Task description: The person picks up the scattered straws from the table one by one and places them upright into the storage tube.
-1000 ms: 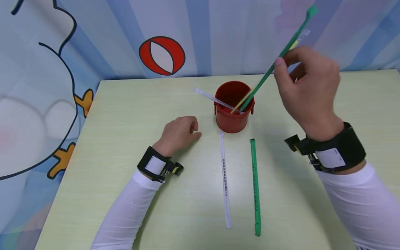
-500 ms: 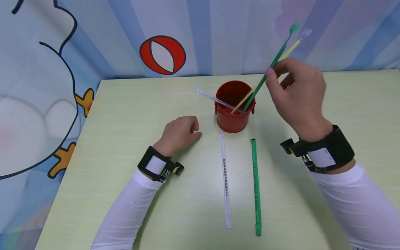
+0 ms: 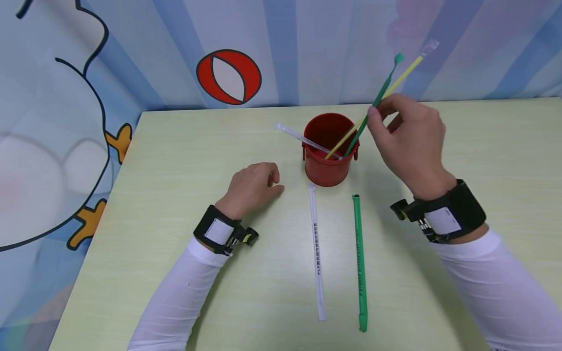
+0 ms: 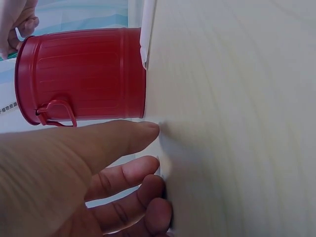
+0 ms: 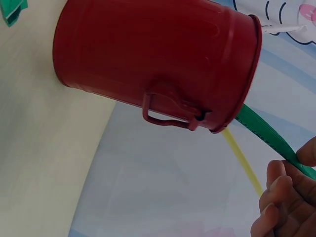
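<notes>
A small red bucket (image 3: pixel 328 168) with side handles stands upright on the table. Between thumb and fingers my right hand (image 3: pixel 412 139) pinches a green paper-wrapped straw (image 3: pixel 386 90), whose lower end is inside the bucket. A yellow straw (image 3: pixel 406 74) in clear wrap leans in the bucket behind it, passing close to the fingers. Also in the bucket, a white-wrapped straw (image 3: pixel 290 131) leans out to the left. My left hand (image 3: pixel 252 187) rests on the table left of the bucket, fingers loosely curled, holding nothing; the left wrist view shows the bucket (image 4: pixel 84 74) beyond the thumb.
In front of the bucket a second white-wrapped straw (image 3: pixel 317 263) lies lengthwise on the table (image 3: pixel 175 161). To its right lies another green-wrapped straw (image 3: pixel 359 263). A printed curtain (image 3: pixel 325 53) hangs behind the table's back edge.
My right hand has moved left and down with the green straw, lowering it further into the bucket. More of the yellow straw shows above the hand. The left hand has stayed still.
</notes>
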The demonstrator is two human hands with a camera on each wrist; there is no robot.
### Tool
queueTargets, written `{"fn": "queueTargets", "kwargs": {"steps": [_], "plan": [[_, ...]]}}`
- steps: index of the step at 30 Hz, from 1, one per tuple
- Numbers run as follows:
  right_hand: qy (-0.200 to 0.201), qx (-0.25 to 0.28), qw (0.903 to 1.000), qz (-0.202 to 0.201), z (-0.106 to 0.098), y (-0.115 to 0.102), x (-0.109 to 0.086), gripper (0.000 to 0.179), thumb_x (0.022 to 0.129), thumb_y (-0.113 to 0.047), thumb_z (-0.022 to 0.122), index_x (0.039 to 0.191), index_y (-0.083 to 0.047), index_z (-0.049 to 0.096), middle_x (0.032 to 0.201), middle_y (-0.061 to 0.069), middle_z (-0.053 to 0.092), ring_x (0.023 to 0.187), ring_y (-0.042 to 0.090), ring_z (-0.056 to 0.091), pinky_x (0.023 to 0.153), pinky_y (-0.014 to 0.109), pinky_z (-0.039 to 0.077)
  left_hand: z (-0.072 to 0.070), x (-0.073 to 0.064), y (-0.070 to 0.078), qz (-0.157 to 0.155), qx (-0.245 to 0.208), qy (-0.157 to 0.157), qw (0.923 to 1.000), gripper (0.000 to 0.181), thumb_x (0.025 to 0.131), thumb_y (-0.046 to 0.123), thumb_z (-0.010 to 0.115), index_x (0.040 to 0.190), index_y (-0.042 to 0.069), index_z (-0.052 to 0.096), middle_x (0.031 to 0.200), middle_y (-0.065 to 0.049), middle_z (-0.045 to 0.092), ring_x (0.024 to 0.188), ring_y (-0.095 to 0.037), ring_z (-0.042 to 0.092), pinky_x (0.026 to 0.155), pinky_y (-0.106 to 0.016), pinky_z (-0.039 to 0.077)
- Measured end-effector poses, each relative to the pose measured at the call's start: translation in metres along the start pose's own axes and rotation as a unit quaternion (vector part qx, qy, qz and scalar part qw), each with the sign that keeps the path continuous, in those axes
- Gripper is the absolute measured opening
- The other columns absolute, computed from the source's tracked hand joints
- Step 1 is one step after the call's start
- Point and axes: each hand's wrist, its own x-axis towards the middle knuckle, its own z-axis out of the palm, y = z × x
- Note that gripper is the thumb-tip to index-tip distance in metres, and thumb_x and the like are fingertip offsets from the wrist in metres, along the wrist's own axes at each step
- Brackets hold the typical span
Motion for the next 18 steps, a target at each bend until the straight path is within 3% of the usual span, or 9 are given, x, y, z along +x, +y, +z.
{"fn": "queueTargets", "kwargs": {"steps": [18], "plan": [[-0.056,-0.014,0.9978,0.031,0.0102,0.0058,-0.0055,0.031,0.094,-0.028,0.053,0.097,0.0,0.067,0.087,0.013,0.068,0.059,0.022,0.052,0.052,0.035,0.037,0.001,0.0004,-0.0007,0.002,-0.003,0.003,1.0,0.017,0.087,0.027,0.067,0.086,0.012,0.059,0.076,-0.003,0.055,0.068,-0.017,0.049,0.053,-0.026,0.034]]}}
